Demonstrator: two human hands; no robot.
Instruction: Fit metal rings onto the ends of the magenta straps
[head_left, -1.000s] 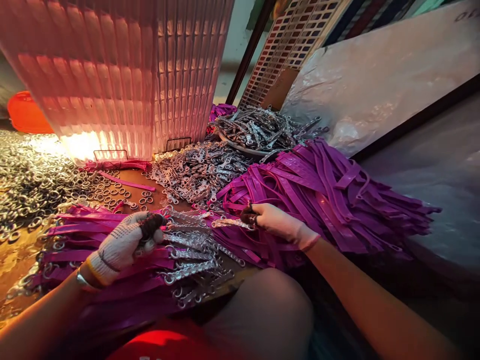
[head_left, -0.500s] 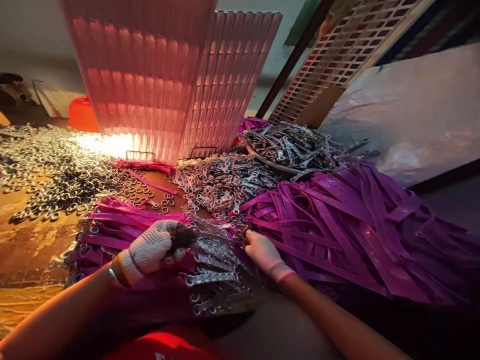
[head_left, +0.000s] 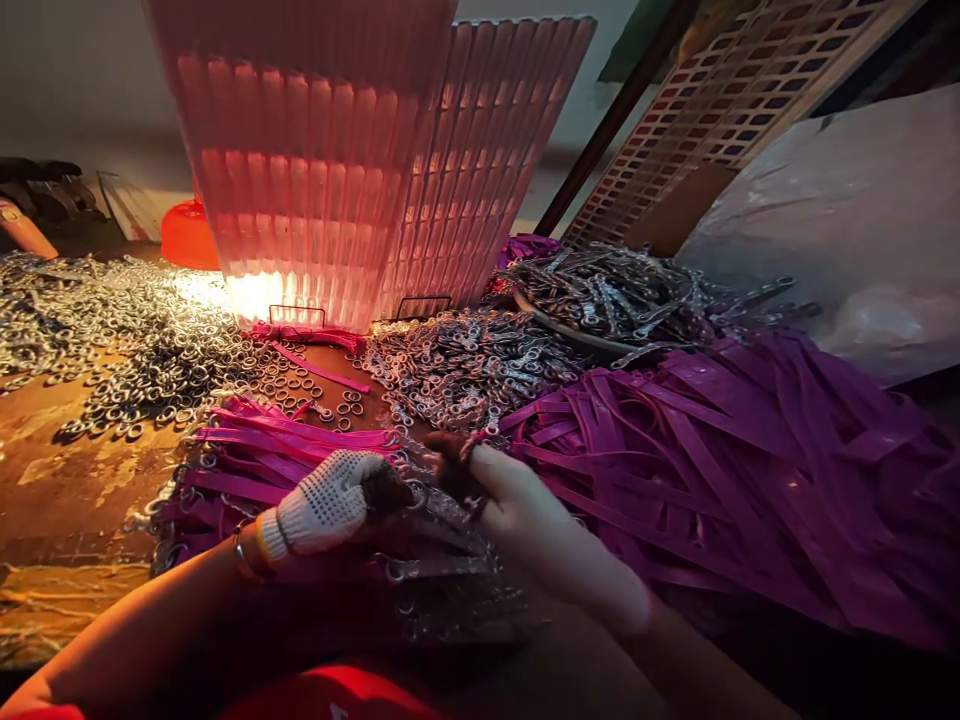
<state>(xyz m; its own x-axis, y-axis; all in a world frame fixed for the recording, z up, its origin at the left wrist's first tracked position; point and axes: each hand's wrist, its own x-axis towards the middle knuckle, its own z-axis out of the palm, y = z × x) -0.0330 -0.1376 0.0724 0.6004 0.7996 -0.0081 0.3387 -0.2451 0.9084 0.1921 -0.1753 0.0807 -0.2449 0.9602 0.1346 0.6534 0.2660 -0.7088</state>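
Note:
My left hand, in a dotted white glove with dark fingertips, is closed around the end of a metal piece with a ring. My right hand, in a pale glove with dark fingertips, is closed just to the right of it; what its fingers pinch is too dark and blurred to tell. Beneath and left of my hands lie bright pink-purple straps with metal rings at their ends. A heap of purple straps spreads to the right.
Loose metal rings cover the left of the table. Linked metal pieces are heaped beyond my hands, and more fill a bowl. Ribbed translucent panels stand behind, beside a red lamp.
My right hand has risen from beside the purple heap and come closer to my left hand, nearer the camera. The view has shifted slightly, moving the scene to the right.

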